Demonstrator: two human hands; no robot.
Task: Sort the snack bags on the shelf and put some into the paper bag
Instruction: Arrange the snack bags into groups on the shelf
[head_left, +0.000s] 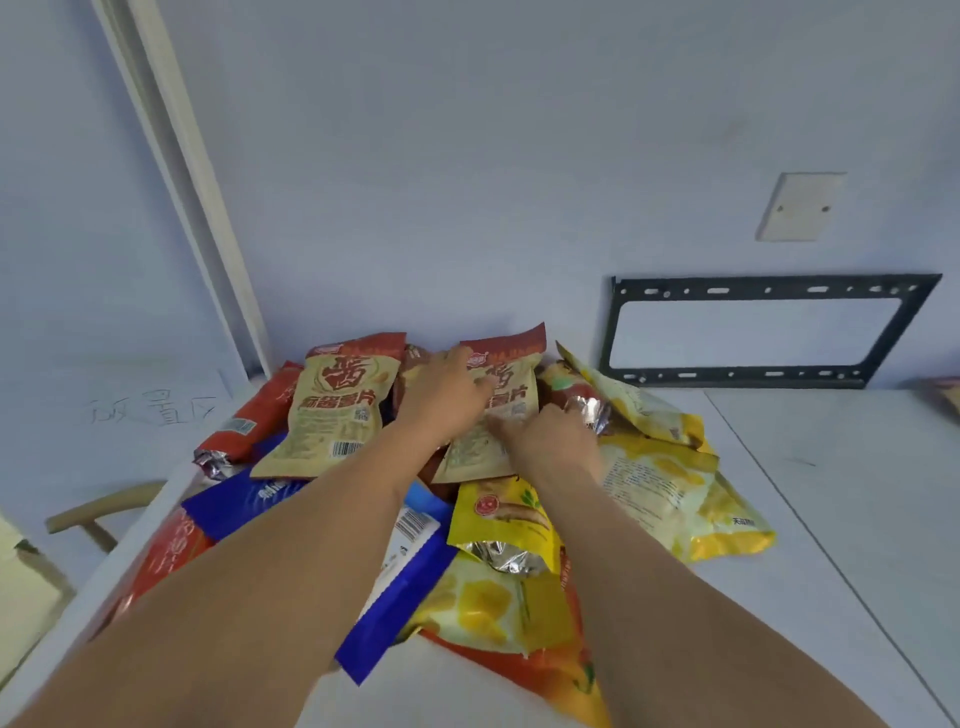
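A heap of snack bags lies on the white shelf top (779, 545) against the wall. Two tan bags with red tops stand at the back; one (332, 410) is at the left, the other (498, 415) lies under both my hands. My left hand (441, 395) rests flat on its upper part with fingers spread. My right hand (550, 441) touches its lower right edge, fingers bent over the rim. Yellow bags (660, 478) spread to the right, blue bags (395, 597) and red bags (244, 421) to the left and front. No paper bag is in view.
A black metal mounting frame (758, 332) leans against the wall at the back right, below a blank wall plate (800, 208). A wooden chair back (98, 509) shows beyond the shelf's left edge. Another bag's corner (945, 400) peeks in at the far right.
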